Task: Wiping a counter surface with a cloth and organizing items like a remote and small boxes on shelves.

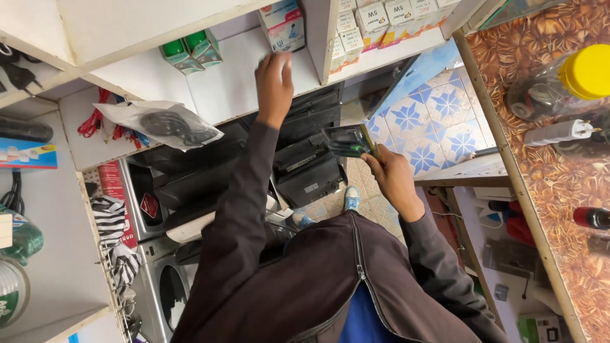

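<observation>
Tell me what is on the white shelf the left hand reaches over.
On the white shelf: two green boxes, a white carton at the left hand, and a clear bag holding something dark at its edge. The bag blurs its contents.

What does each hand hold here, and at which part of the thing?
The right hand holds a small dark packet by its near end. The left hand holds nothing; its fingers reach toward a white box on the shelf.
</observation>
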